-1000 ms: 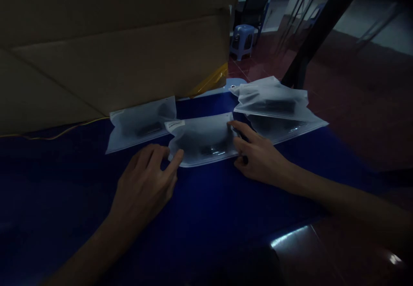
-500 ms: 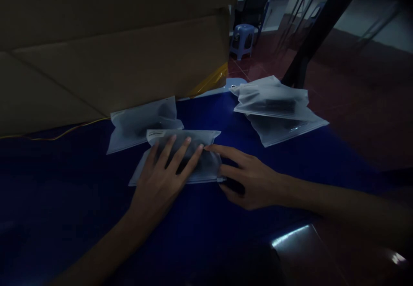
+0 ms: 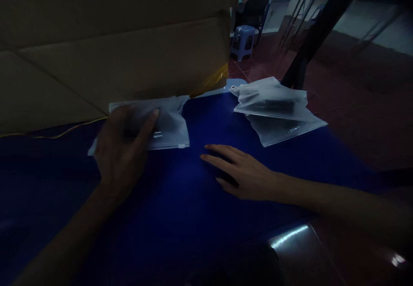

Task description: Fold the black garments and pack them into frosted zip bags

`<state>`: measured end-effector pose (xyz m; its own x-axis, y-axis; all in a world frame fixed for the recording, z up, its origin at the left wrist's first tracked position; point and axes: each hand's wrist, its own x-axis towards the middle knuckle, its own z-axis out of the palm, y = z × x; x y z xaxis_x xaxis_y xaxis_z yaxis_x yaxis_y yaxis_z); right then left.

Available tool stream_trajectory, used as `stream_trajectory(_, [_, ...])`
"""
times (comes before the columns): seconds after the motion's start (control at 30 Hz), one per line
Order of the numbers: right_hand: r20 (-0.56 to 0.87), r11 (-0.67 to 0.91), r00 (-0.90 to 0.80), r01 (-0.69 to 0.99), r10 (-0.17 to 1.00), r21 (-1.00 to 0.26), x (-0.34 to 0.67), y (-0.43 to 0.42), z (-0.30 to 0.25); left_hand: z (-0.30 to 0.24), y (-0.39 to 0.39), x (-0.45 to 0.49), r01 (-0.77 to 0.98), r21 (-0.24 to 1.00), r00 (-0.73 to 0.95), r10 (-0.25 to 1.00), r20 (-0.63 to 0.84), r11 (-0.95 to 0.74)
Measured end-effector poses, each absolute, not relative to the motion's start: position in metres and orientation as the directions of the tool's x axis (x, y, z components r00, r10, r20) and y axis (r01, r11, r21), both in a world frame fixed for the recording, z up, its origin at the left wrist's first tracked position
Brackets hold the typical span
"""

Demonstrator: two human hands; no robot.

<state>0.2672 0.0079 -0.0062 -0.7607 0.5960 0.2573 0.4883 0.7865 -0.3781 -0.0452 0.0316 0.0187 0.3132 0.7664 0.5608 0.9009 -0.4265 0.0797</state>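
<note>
A frosted zip bag [image 3: 172, 124] with something dark inside lies at the left, by the foot of the cardboard box. My left hand [image 3: 121, 144] grips it from above, thumb toward the right and the other fingers partly blurred. Beneath it the edge of another frosted bag [image 3: 91, 149] peeks out at the lower left. My right hand [image 3: 241, 172] rests over the blue tabletop [image 3: 180, 204], fingers apart and holding nothing. Two more frosted bags [image 3: 274, 101] with dark contents overlap beyond it, at the right back of the table.
A large cardboard box [image 3: 129, 62] walls off the back left, with yellow tape [image 3: 214, 78] at its corner. A thin yellow cord [image 3: 61, 134] runs along its base. Behind are a blue stool [image 3: 242, 41], a seated person and a dark slanted post [image 3: 319, 32].
My left hand has moved left and away from me with the frosted zip bag, now over the other bag. My right hand has let go of the bag's edge and stayed nearly in place.
</note>
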Motion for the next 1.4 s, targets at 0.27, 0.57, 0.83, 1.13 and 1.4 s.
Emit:
stream_trajectory(0.27, [0.223,0.832,-0.814,0.466,0.537,-0.302,0.267,0.006,-0.006,0.011,0.054,-0.066,0.979,-0.090,0.198,0.778,0.596,-0.181])
stream_trajectory(0.57, [0.205,0.842,-0.827,0.467,0.524,-0.271,0.268,0.008,-0.005,0.007,0.048,-0.039,0.967,-0.087,0.251,0.863,0.439,-0.238])
stream_trajectory(0.83, [0.189,0.838,-0.824,0.487,0.534,-0.245,0.270,0.011,-0.007,0.007,0.018,-0.006,0.842,-0.029,0.515,0.786,0.342,-0.539])
stream_trajectory(1.13, [0.094,0.772,-0.777,0.590,0.622,-0.236,0.271,0.013,-0.007,-0.011,0.008,-0.008,0.684,0.097,0.724,0.689,0.032,-0.723])
stream_trajectory(1.4, [0.069,0.776,-0.786,0.586,0.614,-0.235,0.272,0.014,-0.008,-0.009,0.010,-0.011,0.678,0.131,0.727,0.686,0.028,-0.724])
